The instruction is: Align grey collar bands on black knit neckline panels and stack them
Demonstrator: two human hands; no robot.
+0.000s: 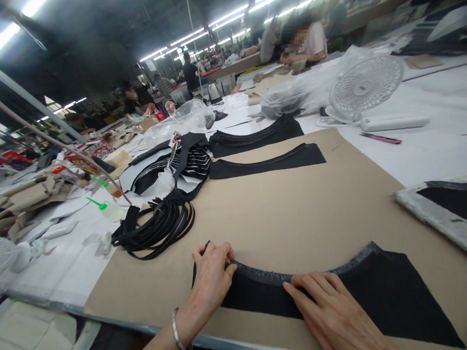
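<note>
A long black fabric piece (397,297) with a curved upper edge lies across the brown paper sheet (281,214) in front of me. A dull grey, shiny strip runs along that curve. My left hand (210,274) pinches the piece near its left end, thumb and fingers close together at the edge. Near the middle of the curve, my right hand (328,305) has its thumb and bent fingers closed on the same edge, palm low over the fabric. Farther back on the paper rest two similar dark curved pieces (267,161), apart from both hands.
Left of the paper's middle lies a coil of black strips (154,227), with striped black material (194,161) behind. A white fan (365,86) and a pink cutter (381,138) are at the back right. A framed board (444,212) sits right. Co-workers (305,40) sit beyond.
</note>
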